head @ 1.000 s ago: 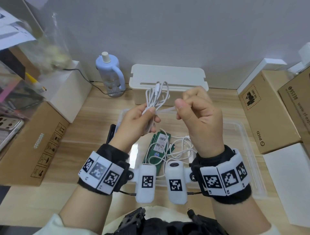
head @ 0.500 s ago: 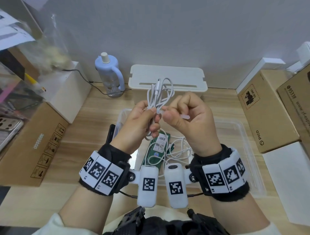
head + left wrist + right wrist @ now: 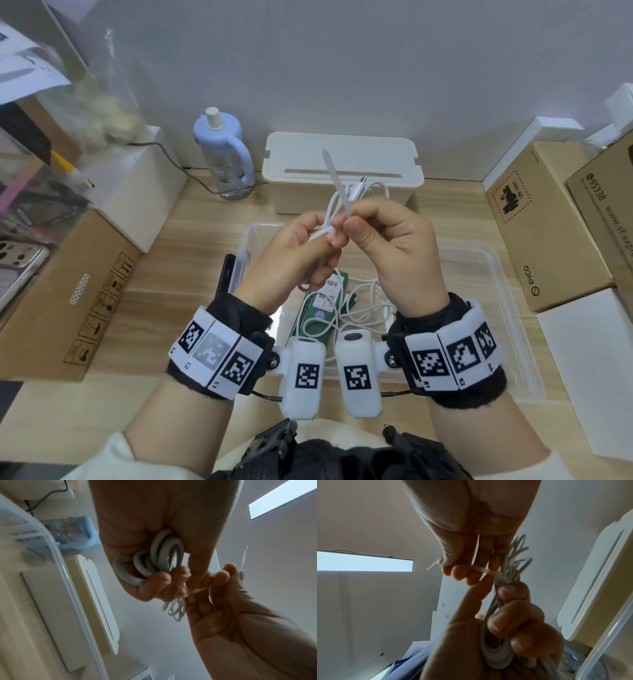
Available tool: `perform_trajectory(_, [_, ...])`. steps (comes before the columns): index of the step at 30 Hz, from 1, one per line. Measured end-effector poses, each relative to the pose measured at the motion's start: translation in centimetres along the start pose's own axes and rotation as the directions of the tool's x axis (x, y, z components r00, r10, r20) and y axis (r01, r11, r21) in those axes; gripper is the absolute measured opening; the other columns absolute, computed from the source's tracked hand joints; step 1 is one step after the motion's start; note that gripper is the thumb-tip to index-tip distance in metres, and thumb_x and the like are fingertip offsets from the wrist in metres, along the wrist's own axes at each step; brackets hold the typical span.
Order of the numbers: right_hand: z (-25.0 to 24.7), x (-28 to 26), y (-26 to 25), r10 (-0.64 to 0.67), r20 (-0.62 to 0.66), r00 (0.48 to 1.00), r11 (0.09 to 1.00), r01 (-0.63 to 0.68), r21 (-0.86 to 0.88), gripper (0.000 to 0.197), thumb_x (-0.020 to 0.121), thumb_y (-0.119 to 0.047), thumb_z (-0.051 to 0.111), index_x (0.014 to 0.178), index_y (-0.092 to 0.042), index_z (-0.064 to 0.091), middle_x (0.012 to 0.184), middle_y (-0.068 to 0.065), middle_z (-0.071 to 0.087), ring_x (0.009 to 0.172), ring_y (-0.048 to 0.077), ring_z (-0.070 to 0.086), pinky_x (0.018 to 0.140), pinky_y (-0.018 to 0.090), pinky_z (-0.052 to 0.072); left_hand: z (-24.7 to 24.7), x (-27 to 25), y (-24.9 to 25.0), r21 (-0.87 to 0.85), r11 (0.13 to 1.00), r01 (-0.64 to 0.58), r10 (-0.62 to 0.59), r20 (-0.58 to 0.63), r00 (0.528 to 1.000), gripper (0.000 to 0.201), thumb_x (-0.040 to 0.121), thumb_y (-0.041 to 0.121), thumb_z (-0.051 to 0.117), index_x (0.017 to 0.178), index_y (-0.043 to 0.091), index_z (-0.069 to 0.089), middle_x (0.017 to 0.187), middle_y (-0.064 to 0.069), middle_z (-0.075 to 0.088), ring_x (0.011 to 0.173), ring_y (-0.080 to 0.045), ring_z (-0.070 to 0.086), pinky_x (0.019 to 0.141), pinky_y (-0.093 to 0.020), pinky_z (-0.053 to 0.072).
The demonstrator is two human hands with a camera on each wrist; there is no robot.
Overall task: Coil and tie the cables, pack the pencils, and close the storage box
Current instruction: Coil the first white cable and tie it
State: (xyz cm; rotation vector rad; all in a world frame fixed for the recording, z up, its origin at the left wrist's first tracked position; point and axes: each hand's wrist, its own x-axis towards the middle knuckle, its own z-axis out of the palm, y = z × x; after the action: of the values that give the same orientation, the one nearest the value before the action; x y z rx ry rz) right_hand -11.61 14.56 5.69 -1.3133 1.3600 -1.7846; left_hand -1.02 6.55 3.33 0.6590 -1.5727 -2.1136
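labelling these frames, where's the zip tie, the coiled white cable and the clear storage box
zip tie (image 3: 337,183): head view, on its free tail.
coiled white cable (image 3: 164,553): left wrist view, on the loops under the palm.
clear storage box (image 3: 493,274): head view, on its right rim.

White coiled cable (image 3: 356,192), translucent white tie (image 3: 337,181), green packet (image 3: 317,317), checkered black-and-white wristbands (image 3: 452,356).

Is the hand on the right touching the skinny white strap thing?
Touching. In the right wrist view the right hand pinches the zip tie in its fingertips, and the strap runs to the coiled cable.
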Motion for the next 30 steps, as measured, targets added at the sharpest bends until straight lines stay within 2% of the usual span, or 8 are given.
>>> perform_trajectory(4, [-0.2, -0.2, 0.0, -0.016, -0.029, 0.999, 1.0, 0.015, -0.022, 0.017, 0.082, -0.02, 0.054, 0.077, -0.008, 0.065, 0.058, 0.003, 0.059, 0.053, 0.014, 0.06, 0.06, 0.028, 0.052, 0.2, 0.1, -0.1, 0.086, 0.996, 0.002, 0.0, -0.023, 1.0, 0.01, 0.082, 0.016, 0.053, 0.09, 0.013, 0.058, 0.054, 0.002, 0.052, 0.037, -0.009, 0.038, 0.039, -0.017, 0.031])
perform_trajectory(6, [-0.2, -0.5, 0.0, -0.015, -0.022, 1.0, 1.0, 0.014, -0.024, 0.017, 0.083, -0.016, 0.054, 0.072, -0.007, 0.064, 0.057, 0.004, 0.058, 0.052, 0.008, 0.059, 0.058, 0.019, 0.05, 0.3, 0.1, 0.0, 0.133, 0.991, -0.011, 0.016, -0.041, 0.999, 0.012, 0.085, 0.006, 0.052, 0.085, 0.017, 0.056, 0.052, 0.008, 0.052, 0.038, -0.008, 0.04, 0.039, -0.017, 0.031])
perform_trajectory(9, [-0.2, -0.7, -0.1, -0.02, 0.012, 1.0, 1.0, 0.02, -0.014, 0.017, 0.084, -0.01, 0.054, 0.069, -0.009, 0.063, 0.056, 0.006, 0.056, 0.052, 0.006, 0.059, 0.056, 0.017, 0.05, 0.6, 0.3, 0.3, 0.17, 0.984, -0.06, 0.069, -0.048, 0.996, 0.013, 0.079, 0.004, 0.052, 0.081, 0.017, 0.053, 0.048, 0.011, 0.051, 0.039, -0.006, 0.039, 0.039, -0.014, 0.031])
perform_trajectory(15, [-0.6, -0.4, -1.0, -0.03, 0.015, 0.999, 0.994, 0.028, 0.106, 0.014, 0.083, -0.015, 0.049, 0.078, -0.008, 0.059, 0.058, 0.006, 0.052, 0.053, 0.004, 0.057, 0.058, 0.018, 0.049, 0.7, 0.0, 0.6, 0.116, 0.984, -0.138, 0.147, -0.073, 0.986, 0.012, 0.09, 0.011, 0.052, 0.1, 0.016, 0.057, 0.057, 0.009, 0.059, 0.045, -0.005, 0.047, 0.044, -0.012, 0.036])
perform_trajectory(18, [-1.3, -0.2, -1.0, -0.043, -0.038, 0.998, 0.996, 0.046, 0.081, 0.019, 0.084, -0.026, 0.049, 0.077, -0.012, 0.059, 0.057, -0.005, 0.053, 0.055, 0.002, 0.053, 0.062, 0.015, 0.046, 0.1, 0.1, 0.8, -0.087, 0.993, -0.079, 0.077, -0.024, 0.997, 0.025, 0.091, 0.023, 0.044, 0.109, 0.014, 0.059, 0.073, 0.001, 0.068, 0.052, -0.01, 0.058, 0.05, -0.016, 0.046])
perform_trajectory(23, [-1.9, -0.2, -0.9, -0.048, -0.058, 0.997, 0.999, 0.048, 0.006, 0.02, 0.081, -0.043, 0.053, 0.074, -0.026, 0.063, 0.063, -0.016, 0.061, 0.062, 0.002, 0.055, 0.068, 0.017, 0.045, -0.9, 0.0, 0.7, -0.285, 0.956, 0.065, -0.039, 0.097, 0.994, 0.035, 0.08, 0.012, 0.055, 0.114, 0.016, 0.05, 0.087, -0.011, 0.072, 0.069, -0.022, 0.07, 0.063, -0.03, 0.057])
perform_trajectory(27, [-2.2, -0.2, -1.1, -0.053, -0.064, 0.997, 0.998, 0.055, 0.026, 0.02, 0.08, -0.044, 0.056, 0.073, -0.027, 0.064, 0.065, -0.012, 0.063, 0.064, 0.005, 0.057, 0.068, 0.016, 0.045, -1.5, -0.1, 0.2, -0.376, 0.902, 0.211, -0.135, 0.218, 0.967, 0.067, 0.053, 0.012, 0.087, 0.11, 0.003, 0.052, 0.079, -0.01, 0.072, 0.072, -0.021, 0.071, 0.061, -0.028, 0.057])
perform_trajectory(30, [-2.5, -0.2, -1.5, -0.058, -0.061, 0.996, 0.996, 0.062, 0.069, 0.019, 0.079, -0.044, 0.058, 0.071, -0.027, 0.063, 0.062, -0.012, 0.06, 0.06, 0.004, 0.054, 0.062, 0.013, 0.041, -1.5, -0.2, -0.3, -0.322, 0.91, 0.263, -0.195, 0.229, 0.954, 0.062, 0.05, 0.014, 0.086, 0.105, 0.005, 0.059, 0.067, -0.002, 0.068, 0.062, -0.013, 0.068, 0.06, -0.023, 0.055])
